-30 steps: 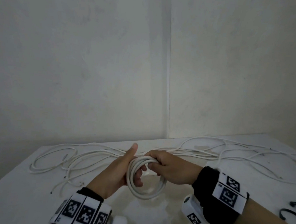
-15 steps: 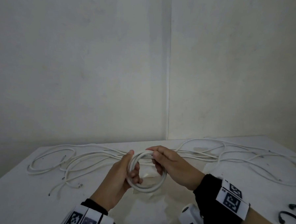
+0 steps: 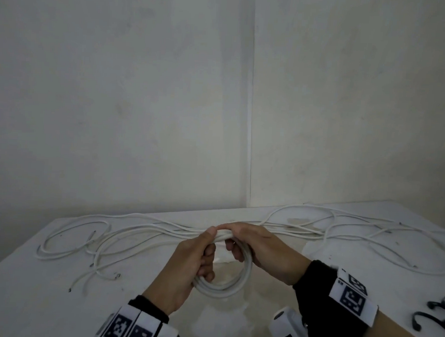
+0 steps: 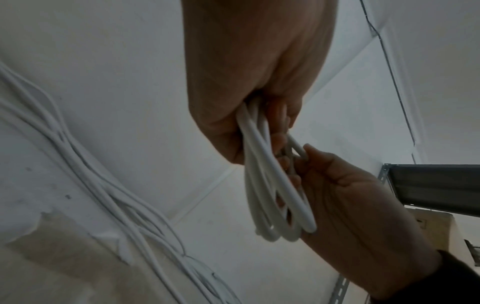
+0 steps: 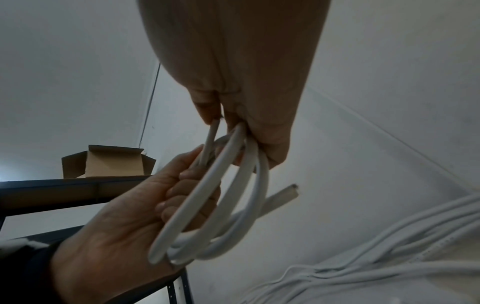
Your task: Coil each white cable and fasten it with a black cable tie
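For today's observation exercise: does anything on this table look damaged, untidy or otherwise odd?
Yes. The table's white covering is torn, baring a brownish patch below the coil that both hands hold. Uncoiled cables sprawl tangled behind.

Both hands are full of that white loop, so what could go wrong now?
The coiled white cable has no tie on it, and the black cable ties lie off to the right. If the right hand lets go to fetch one, the loops may spring apart. The cut free end could also slip out.
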Motion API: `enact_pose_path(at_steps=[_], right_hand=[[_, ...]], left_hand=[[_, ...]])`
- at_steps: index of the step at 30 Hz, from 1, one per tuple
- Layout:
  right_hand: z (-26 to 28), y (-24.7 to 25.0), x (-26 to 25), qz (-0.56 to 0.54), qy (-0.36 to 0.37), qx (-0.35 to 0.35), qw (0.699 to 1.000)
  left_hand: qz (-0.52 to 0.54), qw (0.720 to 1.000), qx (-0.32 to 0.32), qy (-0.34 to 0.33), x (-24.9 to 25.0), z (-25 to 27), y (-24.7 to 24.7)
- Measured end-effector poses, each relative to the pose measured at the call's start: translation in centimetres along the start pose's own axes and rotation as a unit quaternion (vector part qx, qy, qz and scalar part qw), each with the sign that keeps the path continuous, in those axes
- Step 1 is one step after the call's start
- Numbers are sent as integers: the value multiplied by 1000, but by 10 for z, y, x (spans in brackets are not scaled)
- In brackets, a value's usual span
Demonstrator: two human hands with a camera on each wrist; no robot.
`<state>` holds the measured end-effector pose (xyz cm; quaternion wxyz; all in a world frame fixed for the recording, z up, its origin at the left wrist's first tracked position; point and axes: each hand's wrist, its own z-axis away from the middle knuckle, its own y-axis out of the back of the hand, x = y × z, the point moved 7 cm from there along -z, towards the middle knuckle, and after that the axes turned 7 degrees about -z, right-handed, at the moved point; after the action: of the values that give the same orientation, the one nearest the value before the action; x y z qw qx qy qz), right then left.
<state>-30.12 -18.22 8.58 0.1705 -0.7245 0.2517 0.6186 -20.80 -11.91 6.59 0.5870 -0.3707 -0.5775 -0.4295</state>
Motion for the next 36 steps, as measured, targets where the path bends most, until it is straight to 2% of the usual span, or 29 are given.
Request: enact_pose_path(at_steps=[5,10,12,19,24,28,33,36], right_hand=[[-2,5,1,20,18,15,1000],[0,10,0,94,19,34,995],[1,13,-1,104,16,37,994],[4,18,0,87,22,54,995],[10,26,1,1,18,73,997],[17,37,2,4,27,95,995],[27,52,2,10,29,122,992],[33,59,0,18,30,131,991]], left_hand=[[0,1000,5,-11,-3,-3,-1],[-108,992,-9,-59,3,-6,0],[-119,990,-11,-68,4,-6,-3],[-58,997,-15,-52,0,-6,-17],[-18,999,3,-49,1,-12,-25],[-39,997,-10,-64,3,-12,-36],[-122,984,-10,-129,11,-10,-49],[-136,980,-4,-143,12,-12,-57]])
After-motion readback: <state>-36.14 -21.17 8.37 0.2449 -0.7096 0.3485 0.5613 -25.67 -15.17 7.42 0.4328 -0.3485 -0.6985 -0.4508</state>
